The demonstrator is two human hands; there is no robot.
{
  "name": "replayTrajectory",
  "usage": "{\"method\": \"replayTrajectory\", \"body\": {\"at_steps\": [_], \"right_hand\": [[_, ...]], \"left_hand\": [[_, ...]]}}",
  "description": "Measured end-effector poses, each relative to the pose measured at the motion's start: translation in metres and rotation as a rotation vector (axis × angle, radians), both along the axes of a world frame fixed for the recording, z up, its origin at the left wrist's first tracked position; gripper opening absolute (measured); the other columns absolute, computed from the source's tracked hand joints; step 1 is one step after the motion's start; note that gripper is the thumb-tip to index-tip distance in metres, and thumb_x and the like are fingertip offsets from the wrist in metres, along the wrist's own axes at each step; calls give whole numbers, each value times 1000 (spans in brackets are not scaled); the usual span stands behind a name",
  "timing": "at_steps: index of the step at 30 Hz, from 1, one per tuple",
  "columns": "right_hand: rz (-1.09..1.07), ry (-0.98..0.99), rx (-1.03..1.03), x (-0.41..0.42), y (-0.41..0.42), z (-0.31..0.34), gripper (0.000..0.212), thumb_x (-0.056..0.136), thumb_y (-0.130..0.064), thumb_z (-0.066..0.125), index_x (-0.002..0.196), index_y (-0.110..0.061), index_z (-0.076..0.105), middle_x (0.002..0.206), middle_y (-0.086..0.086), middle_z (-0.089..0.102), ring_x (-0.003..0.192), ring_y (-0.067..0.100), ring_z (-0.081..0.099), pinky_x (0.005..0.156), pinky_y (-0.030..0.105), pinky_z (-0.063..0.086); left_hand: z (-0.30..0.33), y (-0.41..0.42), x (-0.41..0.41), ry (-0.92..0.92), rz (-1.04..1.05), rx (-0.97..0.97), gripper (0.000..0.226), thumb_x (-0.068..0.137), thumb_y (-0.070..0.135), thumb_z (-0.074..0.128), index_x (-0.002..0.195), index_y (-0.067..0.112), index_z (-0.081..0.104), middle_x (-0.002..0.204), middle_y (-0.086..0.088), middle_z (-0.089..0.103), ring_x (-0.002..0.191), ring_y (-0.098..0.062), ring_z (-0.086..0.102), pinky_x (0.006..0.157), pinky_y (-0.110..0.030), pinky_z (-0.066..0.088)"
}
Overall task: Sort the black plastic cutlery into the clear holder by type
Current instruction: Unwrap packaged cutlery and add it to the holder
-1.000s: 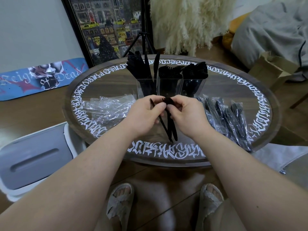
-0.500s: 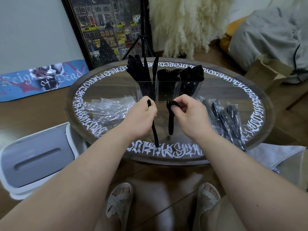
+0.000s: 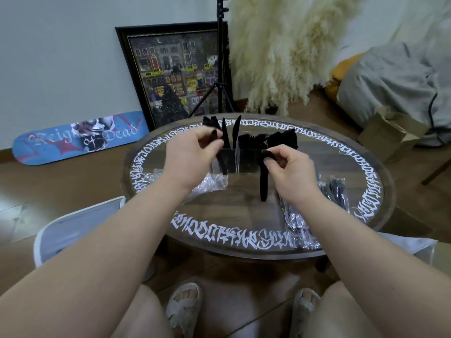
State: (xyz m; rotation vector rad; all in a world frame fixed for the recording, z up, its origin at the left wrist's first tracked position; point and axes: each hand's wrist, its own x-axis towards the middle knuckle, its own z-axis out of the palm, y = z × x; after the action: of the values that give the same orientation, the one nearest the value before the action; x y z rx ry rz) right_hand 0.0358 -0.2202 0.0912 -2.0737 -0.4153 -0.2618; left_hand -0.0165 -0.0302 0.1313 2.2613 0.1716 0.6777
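The clear holder (image 3: 246, 162) stands at the middle of the round table, with black knives (image 3: 225, 132) upright in its left compartment and more black cutlery (image 3: 280, 139) in the other two. My left hand (image 3: 192, 152) pinches a black knife (image 3: 215, 134) over the left compartment. My right hand (image 3: 290, 167) pinches the head of another black piece (image 3: 264, 184), which hangs handle down in front of the holder. Whether that piece is a fork or a spoon I cannot tell.
Wrapped black cutlery packets (image 3: 338, 191) lie on the table's right side, empty clear wrappers (image 3: 212, 185) on its left. The table rim (image 3: 219, 237) carries white lettering. A white bin (image 3: 73, 228) sits left on the floor, a cardboard box (image 3: 390, 132) at right, a tripod (image 3: 220, 93) behind.
My hands have parted. The left carried the knife up and away to the holder's left compartment, while the right lifted its piece toward the holder. The camera tilted upward.
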Motion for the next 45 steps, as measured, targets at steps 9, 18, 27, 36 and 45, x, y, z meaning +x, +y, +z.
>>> {"method": "replayTrajectory", "body": {"at_steps": [9, 18, 27, 36, 45], "right_hand": [[-1, 5, -3, 28, 8, 24, 17, 91, -14, 62, 82, -29, 64, 69, -21, 60, 66, -7, 54, 62, 5, 39], [-5, 46, -42, 53, 5, 0, 13, 90, -15, 62, 87, -27, 67, 71, -23, 59, 69, -3, 54, 66, 12, 39], [-3, 100, 32, 65, 6, -14, 26, 85, -11, 67, 80, -36, 64, 72, -19, 64, 69, -1, 57, 77, 26, 52], [32, 141, 49, 68, 8, -8, 20, 83, -12, 70, 77, -30, 62, 79, -9, 68, 78, 13, 63, 81, 36, 53], [48, 124, 11, 64, 8, 3, 19, 85, -13, 67, 77, -29, 63, 70, -13, 63, 66, 9, 57, 68, 26, 47]], "left_hand": [[34, 16, 62, -76, 54, 178, 23, 96, 25, 54, 103, 15, 73, 103, 1, 70, 95, -16, 62, 73, -22, 38], [-3, 20, 94, 164, 56, 243, 19, 93, 27, 58, 104, 16, 70, 100, -4, 71, 97, -24, 62, 85, -35, 48], [-37, 10, 103, 331, -28, 475, 30, 97, 25, 52, 126, 18, 51, 101, -10, 68, 93, -32, 60, 77, -39, 49], [-35, 3, 89, 132, -17, 505, 54, 93, 24, 55, 144, 19, 39, 128, -2, 45, 98, -22, 54, 71, -30, 42], [-14, -19, 78, 4, -255, 372, 20, 91, 18, 60, 107, 18, 72, 99, 2, 72, 94, -18, 65, 84, -29, 48]]}}
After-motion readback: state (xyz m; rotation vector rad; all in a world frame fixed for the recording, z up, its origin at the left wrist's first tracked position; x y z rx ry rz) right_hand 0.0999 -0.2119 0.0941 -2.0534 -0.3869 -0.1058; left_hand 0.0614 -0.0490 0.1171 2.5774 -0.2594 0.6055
